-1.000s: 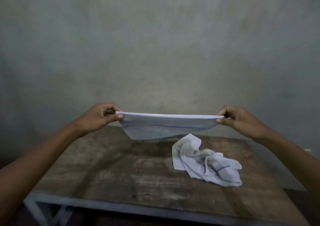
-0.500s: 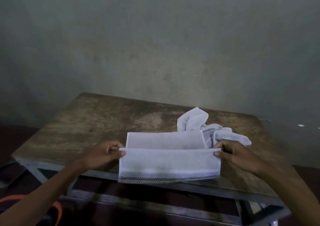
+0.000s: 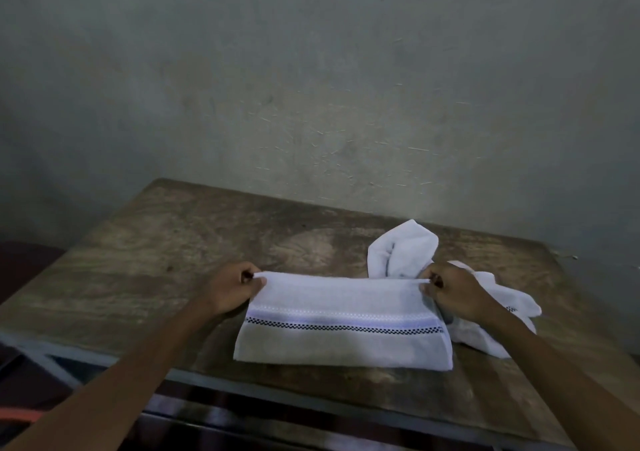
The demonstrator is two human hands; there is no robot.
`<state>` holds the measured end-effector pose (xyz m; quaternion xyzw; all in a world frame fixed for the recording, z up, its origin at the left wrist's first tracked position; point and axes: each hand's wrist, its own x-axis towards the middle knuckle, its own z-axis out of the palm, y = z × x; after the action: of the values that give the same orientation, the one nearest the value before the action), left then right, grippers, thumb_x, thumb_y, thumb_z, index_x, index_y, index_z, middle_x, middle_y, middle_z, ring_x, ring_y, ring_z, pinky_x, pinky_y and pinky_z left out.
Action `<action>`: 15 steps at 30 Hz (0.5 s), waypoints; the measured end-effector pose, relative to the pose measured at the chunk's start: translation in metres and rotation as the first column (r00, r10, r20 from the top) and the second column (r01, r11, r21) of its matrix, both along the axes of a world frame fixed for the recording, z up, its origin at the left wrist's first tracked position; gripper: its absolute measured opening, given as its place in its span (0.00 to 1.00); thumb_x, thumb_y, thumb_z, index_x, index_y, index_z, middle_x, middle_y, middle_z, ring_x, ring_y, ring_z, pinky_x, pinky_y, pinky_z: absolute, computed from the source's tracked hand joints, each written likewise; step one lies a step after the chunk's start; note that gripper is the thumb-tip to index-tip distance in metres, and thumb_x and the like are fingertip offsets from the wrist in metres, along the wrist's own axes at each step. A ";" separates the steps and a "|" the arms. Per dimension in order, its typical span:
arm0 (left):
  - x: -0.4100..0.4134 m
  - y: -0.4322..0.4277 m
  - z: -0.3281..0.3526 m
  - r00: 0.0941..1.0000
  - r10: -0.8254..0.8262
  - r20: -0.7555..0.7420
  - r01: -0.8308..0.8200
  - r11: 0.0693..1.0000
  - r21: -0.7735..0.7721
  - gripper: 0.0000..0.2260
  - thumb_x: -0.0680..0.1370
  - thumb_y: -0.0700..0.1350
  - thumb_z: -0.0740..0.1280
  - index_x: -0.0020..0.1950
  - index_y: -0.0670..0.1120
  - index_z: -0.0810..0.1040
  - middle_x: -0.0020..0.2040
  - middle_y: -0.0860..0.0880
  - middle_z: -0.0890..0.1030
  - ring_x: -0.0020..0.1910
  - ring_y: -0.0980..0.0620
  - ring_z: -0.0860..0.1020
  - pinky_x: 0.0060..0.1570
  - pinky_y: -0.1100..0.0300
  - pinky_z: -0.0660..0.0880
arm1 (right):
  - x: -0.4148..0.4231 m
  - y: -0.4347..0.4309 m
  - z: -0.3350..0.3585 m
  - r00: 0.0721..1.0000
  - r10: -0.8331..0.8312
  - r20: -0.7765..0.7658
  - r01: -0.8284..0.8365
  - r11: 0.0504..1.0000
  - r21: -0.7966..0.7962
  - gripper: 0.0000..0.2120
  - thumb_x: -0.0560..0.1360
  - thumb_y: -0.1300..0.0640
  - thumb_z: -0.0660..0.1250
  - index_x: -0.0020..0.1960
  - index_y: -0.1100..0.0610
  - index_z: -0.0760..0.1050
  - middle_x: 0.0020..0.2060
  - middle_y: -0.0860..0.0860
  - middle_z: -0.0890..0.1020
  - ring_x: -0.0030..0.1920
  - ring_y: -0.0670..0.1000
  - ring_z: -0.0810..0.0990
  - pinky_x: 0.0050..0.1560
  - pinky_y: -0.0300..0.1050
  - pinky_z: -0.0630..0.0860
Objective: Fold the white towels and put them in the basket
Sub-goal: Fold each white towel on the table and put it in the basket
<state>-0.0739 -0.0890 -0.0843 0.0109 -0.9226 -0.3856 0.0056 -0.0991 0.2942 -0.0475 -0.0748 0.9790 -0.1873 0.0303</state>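
Note:
A white towel (image 3: 343,322) with a dark checkered stripe lies folded into a long band on the wooden table (image 3: 166,260), near its front edge. My left hand (image 3: 230,289) pinches the towel's far left corner. My right hand (image 3: 453,291) pinches its far right corner. Both corners sit just above the table top. A second white towel (image 3: 401,250) lies crumpled behind and to the right of the folded one, partly hidden by my right hand. No basket shows in the head view.
The table stands against a grey plaster wall (image 3: 311,87). Its metal frame (image 3: 69,360) runs along the front edge. An orange object (image 3: 20,416) lies on the floor at the lower left.
The towel was held stretched in the air over the table. My hands brought it down and folded it over onto the table, moving the pinched edge away from me.

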 end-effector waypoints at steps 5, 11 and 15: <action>-0.010 0.002 -0.008 0.999 -0.021 -0.050 0.018 0.998 -0.056 0.04 0.77 0.44 0.66 0.46 0.44 0.78 0.38 0.52 0.75 0.35 0.59 0.71 0.31 0.70 0.63 | -0.005 0.000 -0.012 1.000 -0.003 0.011 0.003 0.999 -0.044 0.07 0.75 0.60 0.65 0.47 0.48 0.74 0.39 0.40 0.78 0.42 0.43 0.76 0.54 0.48 0.73; -0.019 -0.001 -0.009 0.996 -0.066 -0.053 0.068 0.997 0.043 0.06 0.76 0.41 0.67 0.53 0.46 0.77 0.46 0.49 0.78 0.39 0.56 0.74 0.36 0.72 0.68 | -0.008 0.001 -0.005 0.995 0.099 0.002 -0.098 0.984 0.152 0.15 0.75 0.53 0.65 0.62 0.50 0.74 0.55 0.47 0.78 0.58 0.48 0.74 0.61 0.51 0.64; -0.027 -0.008 -0.006 0.983 -0.182 -0.007 0.177 0.965 -0.192 0.10 0.77 0.44 0.67 0.57 0.45 0.79 0.49 0.49 0.79 0.44 0.54 0.75 0.40 0.70 0.68 | -0.010 0.001 -0.003 0.989 0.139 0.042 -0.146 0.952 0.268 0.14 0.76 0.51 0.63 0.61 0.49 0.75 0.55 0.48 0.76 0.59 0.49 0.72 0.61 0.51 0.63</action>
<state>-0.1008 -0.0969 -0.0907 -0.0781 -0.9523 -0.2946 -0.0172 -0.1088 0.2956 -0.0505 -0.1383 0.9870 -0.0500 0.0648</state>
